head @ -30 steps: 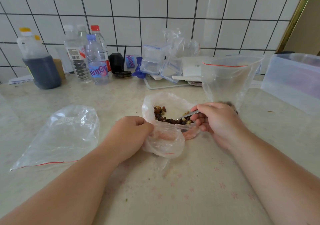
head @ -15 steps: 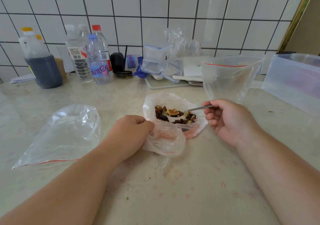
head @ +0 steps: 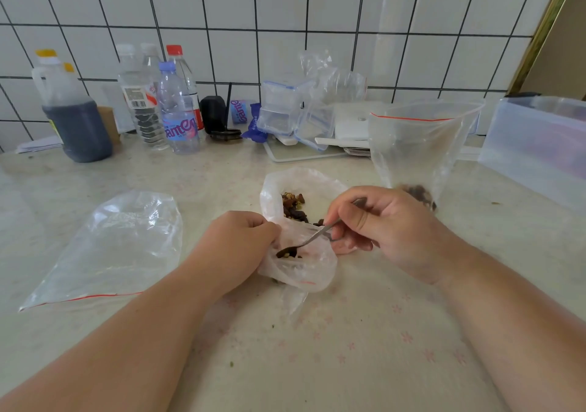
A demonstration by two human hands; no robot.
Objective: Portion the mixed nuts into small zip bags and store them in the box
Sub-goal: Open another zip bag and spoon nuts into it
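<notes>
Your left hand (head: 236, 243) is curled tight, its grip pinching the crumpled rim of the nut bag (head: 298, 231) that lies on the tabletop (head: 364, 348) in front of you. Your right hand (head: 380, 228) has its grip closed round the handle of a metal spoon (head: 309, 240), thumb on top; the spoon slants down to your left, and its bowl sits low inside the near fold of the bag with a few dark nuts in it. The rest of the mixed nuts (head: 293, 207) lie heaped in the far part of that same bag, just beyond the spoon.

Just behind your right hand stands an open zip bag (head: 418, 148) with a red seal line, upright and gaping at the top (a small dark clump of nuts shows at its bottom, partly hidden by your knuckles). A second zip bag (head: 120, 243) lies flat well to your left, red seal towards you. The translucent box (head: 532, 148) sits at the far right edge of the tabletop. Against the tiled wall stand several bottles (head: 177, 110) and a dark jug (head: 74, 120).
</notes>
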